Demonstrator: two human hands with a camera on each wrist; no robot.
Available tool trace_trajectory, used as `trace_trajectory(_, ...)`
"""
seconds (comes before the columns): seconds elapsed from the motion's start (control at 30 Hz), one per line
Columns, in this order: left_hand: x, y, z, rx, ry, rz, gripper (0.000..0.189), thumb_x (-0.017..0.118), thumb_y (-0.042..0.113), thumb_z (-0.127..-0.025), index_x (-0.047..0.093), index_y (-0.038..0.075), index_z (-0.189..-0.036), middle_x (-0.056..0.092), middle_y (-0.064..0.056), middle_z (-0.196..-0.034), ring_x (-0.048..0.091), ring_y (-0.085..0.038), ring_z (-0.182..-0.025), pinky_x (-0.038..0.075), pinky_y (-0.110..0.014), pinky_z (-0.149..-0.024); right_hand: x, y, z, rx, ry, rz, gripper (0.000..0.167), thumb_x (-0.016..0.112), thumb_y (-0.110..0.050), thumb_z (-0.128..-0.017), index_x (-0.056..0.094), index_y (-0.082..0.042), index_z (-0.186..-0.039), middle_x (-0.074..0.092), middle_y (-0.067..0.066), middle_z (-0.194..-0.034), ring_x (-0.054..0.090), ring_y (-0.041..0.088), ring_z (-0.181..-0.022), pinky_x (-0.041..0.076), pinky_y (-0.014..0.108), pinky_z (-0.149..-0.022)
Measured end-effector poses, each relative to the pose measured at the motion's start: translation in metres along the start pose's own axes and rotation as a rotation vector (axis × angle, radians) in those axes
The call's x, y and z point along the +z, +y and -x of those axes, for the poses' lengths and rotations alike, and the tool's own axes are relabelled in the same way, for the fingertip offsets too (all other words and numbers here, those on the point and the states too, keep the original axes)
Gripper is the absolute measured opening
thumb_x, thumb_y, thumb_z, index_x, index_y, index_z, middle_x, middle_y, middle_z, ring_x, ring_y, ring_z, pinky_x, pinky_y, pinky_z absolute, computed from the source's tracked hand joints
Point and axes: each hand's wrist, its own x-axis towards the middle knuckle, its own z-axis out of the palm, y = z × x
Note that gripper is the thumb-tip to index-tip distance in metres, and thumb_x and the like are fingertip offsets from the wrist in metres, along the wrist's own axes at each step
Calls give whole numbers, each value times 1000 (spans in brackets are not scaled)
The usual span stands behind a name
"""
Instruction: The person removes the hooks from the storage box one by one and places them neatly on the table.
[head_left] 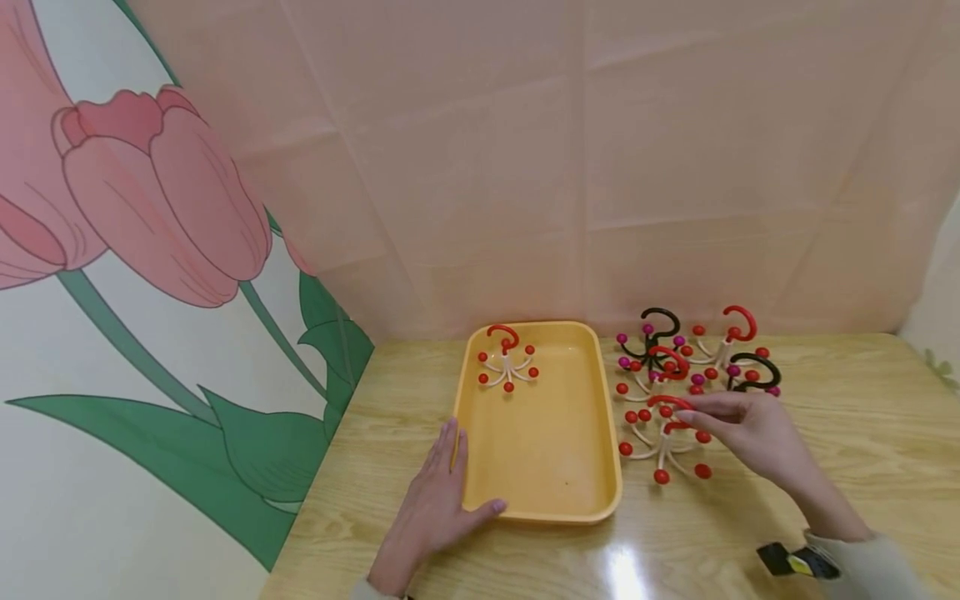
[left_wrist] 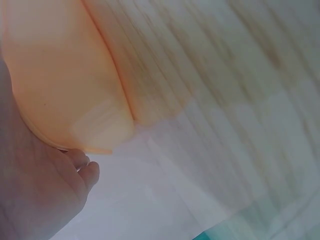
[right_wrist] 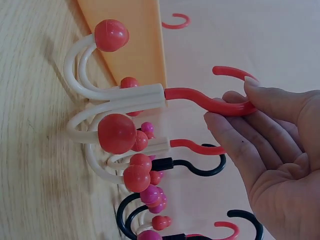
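Note:
My right hand (head_left: 761,437) pinches the red hook (right_wrist: 202,101) of a multi-arm hanger (head_left: 664,454) between thumb and fingers. That hanger has curved white arms tipped with red balls and stands upright, arms down, close over the table right of the tray. My left hand (head_left: 433,504) rests against the near left corner of a yellow tray (head_left: 540,467), its fingers straight along the left rim and its thumb at the near rim. Inside the tray, at the far left, stands a similar red-hooked hanger (head_left: 507,368).
Behind the held hanger, several more cluster together: red-hooked white ones (head_left: 723,354) and black ones (head_left: 651,343) with magenta balls. A pinkish cloth (head_left: 480,183) hangs behind the wooden table (head_left: 885,433). At the left is a wall (head_left: 150,333) with painted tulips.

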Motion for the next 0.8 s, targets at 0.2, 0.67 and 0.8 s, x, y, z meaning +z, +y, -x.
trace_trajectory(0.2,0,0,0,-2,1,1,121,48,89,-88,12,8,-169,-2,-11,-180,1,-27,-168,30,-51,-132,0,3,-3,12,-11,7,46,74,-44,-98,78,-6,-123,82,14,-108,79,13,-85,59,23,-64)
trace_trajectory(0.67,-1,0,1,21,12,15,119,50,87,-89,12,7,-169,-1,-11,-180,0,-24,-167,29,-49,-132,2,10,-5,0,-39,-40,41,74,-38,-99,77,-5,-124,83,12,-107,79,10,-84,59,24,-65)
trace_trajectory(0.8,0,0,1,20,11,16,118,51,86,-90,12,7,-169,-1,-11,-180,1,-25,-167,29,-49,-132,3,12,-5,-25,-35,-55,38,74,-33,-100,76,-4,-125,83,13,-107,78,5,-84,60,23,-65)
